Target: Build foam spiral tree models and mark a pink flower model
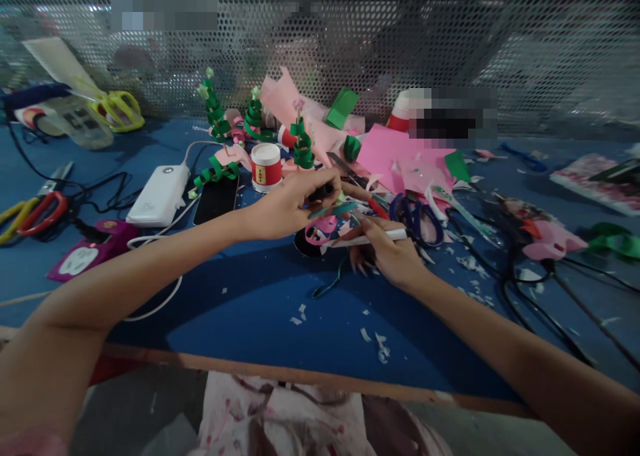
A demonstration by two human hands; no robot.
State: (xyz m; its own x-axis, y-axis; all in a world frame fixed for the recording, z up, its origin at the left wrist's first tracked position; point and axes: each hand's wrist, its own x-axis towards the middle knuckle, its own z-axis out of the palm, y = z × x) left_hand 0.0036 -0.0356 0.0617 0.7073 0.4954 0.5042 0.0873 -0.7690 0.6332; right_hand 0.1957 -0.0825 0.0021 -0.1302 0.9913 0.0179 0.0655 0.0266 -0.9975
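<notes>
At the far left of the blue table (235, 303), we find scissors (43, 214) with one yellow and one red handle, blades pointing away from us. Just beside them, a purple adapter (90, 253) lies with a plug in it. Next, we locate a white power bank (157, 196) with a cable attached, then a black phone (215, 203) lying flat. A green paper coil (217, 173) lies across the far end of the phone. Beyond it, two green paper trees (214, 113) stand upright; a red jar (266, 168) with a white lid stands nearer to us.

Our left hand (293, 206) is at center, fingers curled around a dark cylindrical object (323, 192). A third green tree (303, 146) stands just behind this hand. Under the fingers, we note a pink paper loop (327, 223) above a dark round item (306, 246). A narrow green strip (340, 210) spans the space between the hands; which fingertips grip it, we cannot tell.

Our right hand (393, 253) holds a white pen-like tool (397, 234) between closed fingers, its length running roughly level. Beyond this hand lie pink sheets (390, 151); beside it, blue-handled scissors (417, 219). Farther right, we identify black cables (510, 273) and a green curl (615, 239).
</notes>
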